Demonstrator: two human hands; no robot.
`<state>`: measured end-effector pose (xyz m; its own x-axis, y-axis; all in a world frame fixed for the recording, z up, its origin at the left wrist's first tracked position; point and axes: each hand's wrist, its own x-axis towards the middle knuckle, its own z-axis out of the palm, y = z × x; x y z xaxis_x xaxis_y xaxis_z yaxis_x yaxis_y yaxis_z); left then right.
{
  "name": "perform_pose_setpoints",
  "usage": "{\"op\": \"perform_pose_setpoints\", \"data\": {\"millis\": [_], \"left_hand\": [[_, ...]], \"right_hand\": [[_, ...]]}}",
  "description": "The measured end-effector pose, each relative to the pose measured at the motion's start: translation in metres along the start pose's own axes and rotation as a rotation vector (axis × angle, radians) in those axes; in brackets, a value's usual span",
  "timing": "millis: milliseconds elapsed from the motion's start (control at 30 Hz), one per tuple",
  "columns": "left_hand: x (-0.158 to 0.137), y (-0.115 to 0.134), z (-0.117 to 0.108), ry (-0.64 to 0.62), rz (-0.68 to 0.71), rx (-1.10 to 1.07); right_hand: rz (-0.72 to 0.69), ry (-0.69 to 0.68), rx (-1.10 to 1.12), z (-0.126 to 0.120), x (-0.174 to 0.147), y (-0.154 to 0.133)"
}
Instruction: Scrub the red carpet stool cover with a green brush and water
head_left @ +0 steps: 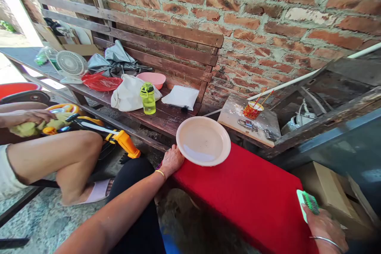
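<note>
A cream plastic basin (205, 139) with what looks like clear water in it stands at the far end of a bench covered in red cloth (244, 190). My left hand (173, 160) lies on the bench's edge beside the basin, its fingers close against the basin's left side. Whether they press on the rim I cannot tell. Over the right edge of the red cloth, my right hand (326, 224) is closed on a pale green scrub brush (309, 204), whose green and dark bristles face up. My thumb lies along its near end.
A wooden bench (137, 113) holds a green bottle (148, 98), a pink basin (152, 79), a white packet (180, 97) and a fan (71, 64). Padlocks and a red cup (252, 110) lie on a board. Cardboard box (330, 190) at right; another person's hand (37, 117) at left.
</note>
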<state>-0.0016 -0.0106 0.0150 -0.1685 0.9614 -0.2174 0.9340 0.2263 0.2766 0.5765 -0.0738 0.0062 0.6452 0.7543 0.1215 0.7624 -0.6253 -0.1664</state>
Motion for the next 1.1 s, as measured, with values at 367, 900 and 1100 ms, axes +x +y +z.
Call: {"op": "perform_pose_setpoints", "data": {"millis": [367, 900, 1100], "left_hand": [[0.003, -0.004, 0.005, 0.039, -0.006, -0.035], [0.005, -0.004, 0.005, 0.045, -0.012, -0.011], [0.004, -0.005, 0.005, 0.050, -0.016, -0.028]], "right_hand": [[-0.811, 0.002, 0.277, 0.021, -0.184, -0.169], [0.010, 0.066, -0.066, -0.013, -0.111, 0.043], [-0.282, 0.134, 0.115, -0.017, -0.153, -0.030]]}}
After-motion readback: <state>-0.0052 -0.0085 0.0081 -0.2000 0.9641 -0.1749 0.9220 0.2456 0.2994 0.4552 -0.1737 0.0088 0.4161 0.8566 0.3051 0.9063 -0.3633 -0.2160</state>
